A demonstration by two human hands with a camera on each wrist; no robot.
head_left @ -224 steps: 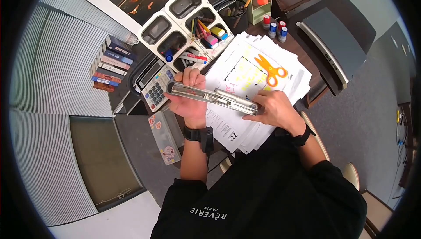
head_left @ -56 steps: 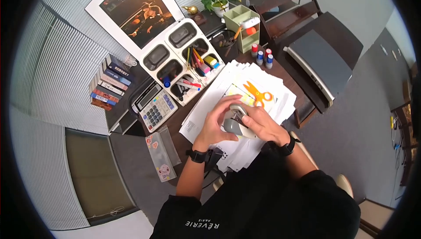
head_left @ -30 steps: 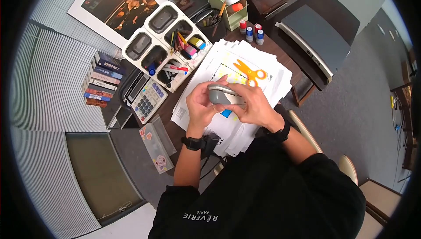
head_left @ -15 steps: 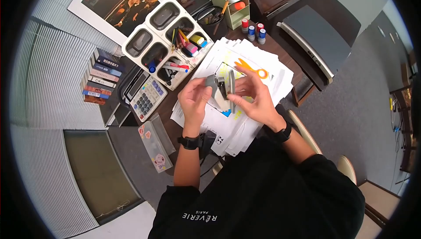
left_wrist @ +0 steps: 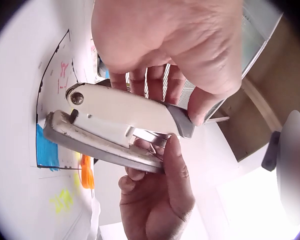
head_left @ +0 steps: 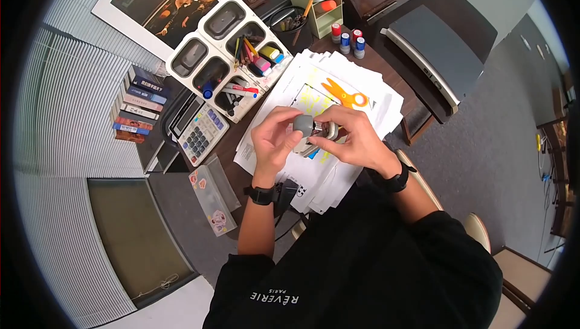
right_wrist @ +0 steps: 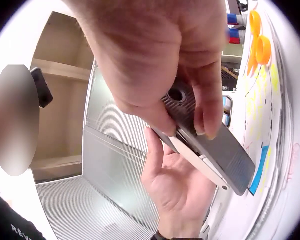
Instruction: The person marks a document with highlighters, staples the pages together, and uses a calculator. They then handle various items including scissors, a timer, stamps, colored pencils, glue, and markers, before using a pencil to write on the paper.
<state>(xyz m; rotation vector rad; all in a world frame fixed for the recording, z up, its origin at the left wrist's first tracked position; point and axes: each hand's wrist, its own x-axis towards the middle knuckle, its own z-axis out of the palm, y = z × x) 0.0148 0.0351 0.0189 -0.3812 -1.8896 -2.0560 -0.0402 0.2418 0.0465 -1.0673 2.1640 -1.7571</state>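
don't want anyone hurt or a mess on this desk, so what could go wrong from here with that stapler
Pinching: the left hand holds the upper part of the long white-and-grey stapler, while the right hand has fingertips in its open gap; they might get nipped if it closes.

Dropping: the stapler is held over the uneven stack of white paper, so a slip could shift sheets or hit the orange scissors lying there.

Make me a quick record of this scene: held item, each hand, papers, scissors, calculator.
Held item: white and gray stapler, top and base spread apart
Left hand: grips the stapler's top
Right hand: pinches the stapler's base
Papers: loose pile on the desk, beneath the hands
Scissors: orange, lying on the papers
Calculator: on the desk, left of the papers
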